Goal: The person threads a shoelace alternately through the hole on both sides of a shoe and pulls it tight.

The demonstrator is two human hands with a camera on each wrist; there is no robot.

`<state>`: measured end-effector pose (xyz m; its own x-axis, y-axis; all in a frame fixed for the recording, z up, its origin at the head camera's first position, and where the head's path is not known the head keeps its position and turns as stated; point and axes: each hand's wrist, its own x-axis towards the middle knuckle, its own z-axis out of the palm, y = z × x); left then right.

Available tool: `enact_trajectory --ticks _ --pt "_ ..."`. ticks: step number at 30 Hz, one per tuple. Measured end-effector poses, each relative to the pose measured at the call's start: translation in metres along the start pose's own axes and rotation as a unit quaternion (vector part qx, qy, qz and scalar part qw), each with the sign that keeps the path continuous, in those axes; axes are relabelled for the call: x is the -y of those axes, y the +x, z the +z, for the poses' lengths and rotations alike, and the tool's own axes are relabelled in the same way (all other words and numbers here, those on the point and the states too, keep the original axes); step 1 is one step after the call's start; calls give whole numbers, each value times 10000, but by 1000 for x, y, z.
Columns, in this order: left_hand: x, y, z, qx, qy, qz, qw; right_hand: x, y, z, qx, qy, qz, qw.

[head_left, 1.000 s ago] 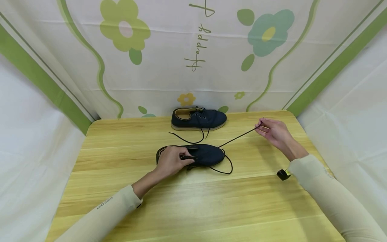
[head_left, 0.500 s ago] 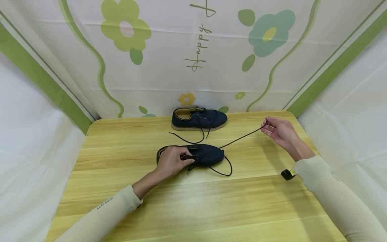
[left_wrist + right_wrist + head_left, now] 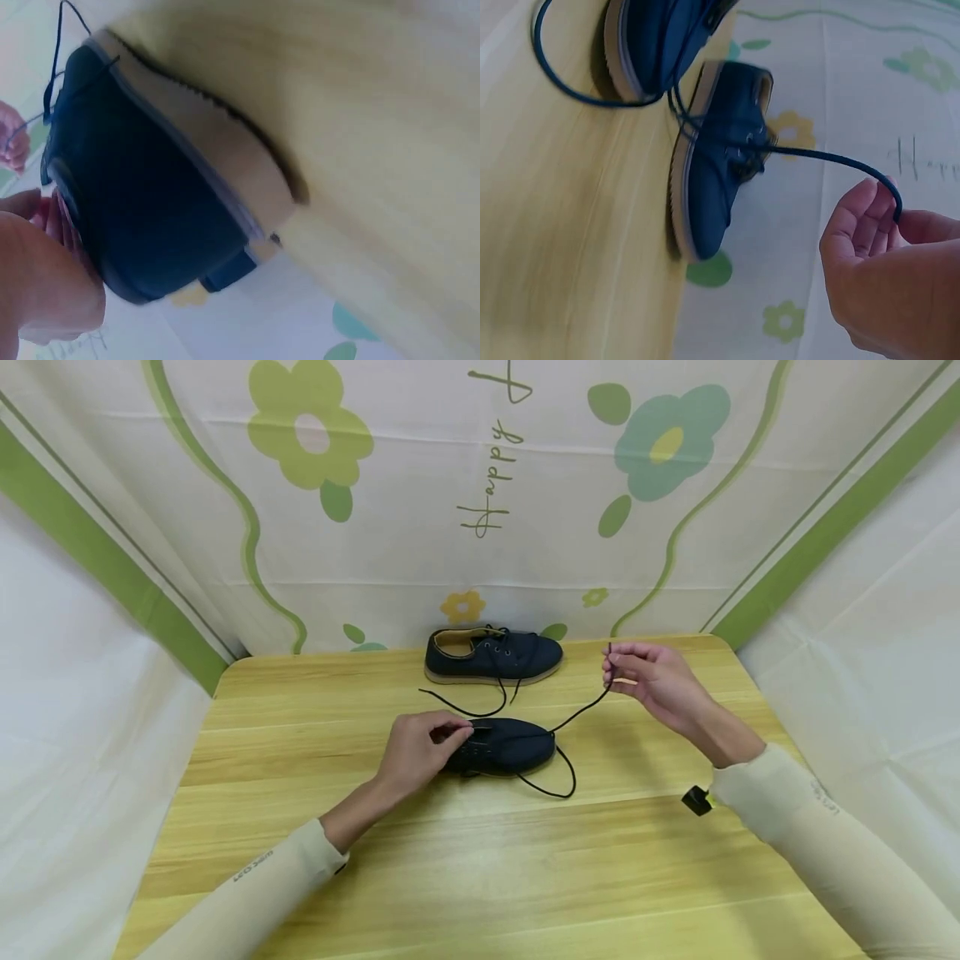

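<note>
A dark navy lace-up shoe point(image 3: 521, 745) lies on the table with its toe to the right. My left hand point(image 3: 412, 756) pinches the far eyelet flap between thumb and fingers, covering the shoe's heel end. In the left wrist view the shoe's heel and tan sole point(image 3: 214, 142) show large, with the fingers at its opening. My right hand point(image 3: 663, 689) holds a black shoelace point(image 3: 581, 713) up, pinched near its tip. That lace sags slightly back to the toe. Its other stretch makes a loop on the tabletop beside the shoe. The right wrist view shows the lace point(image 3: 817, 155) curving into the fingers.
A matching laced shoe point(image 3: 525, 662) stands behind at the table's back edge, its loose lace ends trailing forward. The wooden table point(image 3: 480, 877) meets a white flowered cloth point(image 3: 420, 527) at the back. A small black device point(image 3: 697, 800) sits at the right cuff.
My left hand has shifted its pinch from the near flap to the far flap of the shoe. The right hand has moved left towards the shoe, and the taut lace has slackened.
</note>
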<state>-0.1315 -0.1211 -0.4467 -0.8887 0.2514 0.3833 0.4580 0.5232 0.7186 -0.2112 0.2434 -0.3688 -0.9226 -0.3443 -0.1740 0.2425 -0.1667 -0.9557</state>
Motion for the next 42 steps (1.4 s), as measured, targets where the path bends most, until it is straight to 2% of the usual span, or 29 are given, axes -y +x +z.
enact_trajectory --ticks 3,8,13,17,20,24,27,30,37,42 --pt "1 8 -5 -73 315 122 9994 0 -2 15 187 -204 38 9996" --pt "3 21 -12 436 778 -35 9960 -2 -4 36 402 -573 77 9975" --pt "6 30 -15 1010 803 -150 9915 -5 -5 52 533 -974 101 9938" --pt "10 33 -17 1482 532 -356 9869 -8 -4 66 629 -1100 122 9919" --pt "10 34 -19 1849 387 -514 9807 -10 -3 75 663 -1175 160 9907" --pt "10 36 -18 2139 565 -442 9742 -17 0 82 672 -1360 268 9881" --pt "12 37 -14 2084 740 -356 9746 -25 3 86 665 -1551 353 9850" --pt "15 37 -8 1861 851 -338 9783 -34 8 90 711 -1712 400 9818" --pt "17 36 2 1251 935 -475 9866 -53 19 94 741 -2106 567 9731" --pt "17 38 5 1012 944 -601 9886 -65 27 94 609 -2628 611 9610"
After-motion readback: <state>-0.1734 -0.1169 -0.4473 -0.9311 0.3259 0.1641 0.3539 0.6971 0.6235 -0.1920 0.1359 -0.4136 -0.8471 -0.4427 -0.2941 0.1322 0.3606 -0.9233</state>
